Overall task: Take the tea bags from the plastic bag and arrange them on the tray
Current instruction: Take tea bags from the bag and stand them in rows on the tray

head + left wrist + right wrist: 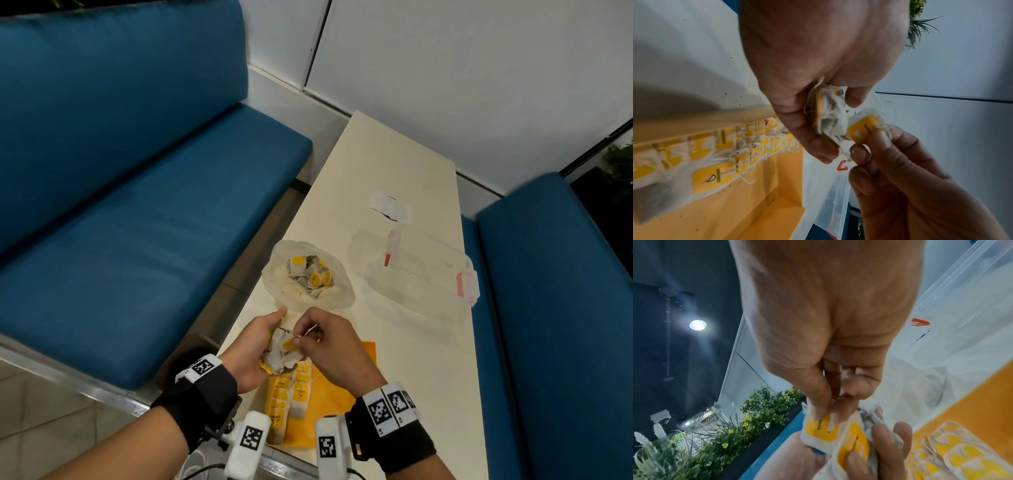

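Observation:
My left hand [265, 342] is cupped palm-up over the near end of the table and grips a crumpled bunch of white tea bags [281, 353] with yellow tags. My right hand [310, 337] pinches the yellow tag [863, 129] of one tea bag in that bunch between thumb and fingertips. Under both hands lies the yellow tray [346, 390], with several tea bags [291, 394] laid in overlapping rows along its left side. Just beyond the hands the clear plastic bag [308, 277] stands open, holding several more tea bags.
A clear plastic box with red latches [421, 274] sits to the right of the bag, and a white slip of paper [390, 205] lies farther back on the cream table [394, 154]. Blue benches [137, 205] flank the table on both sides.

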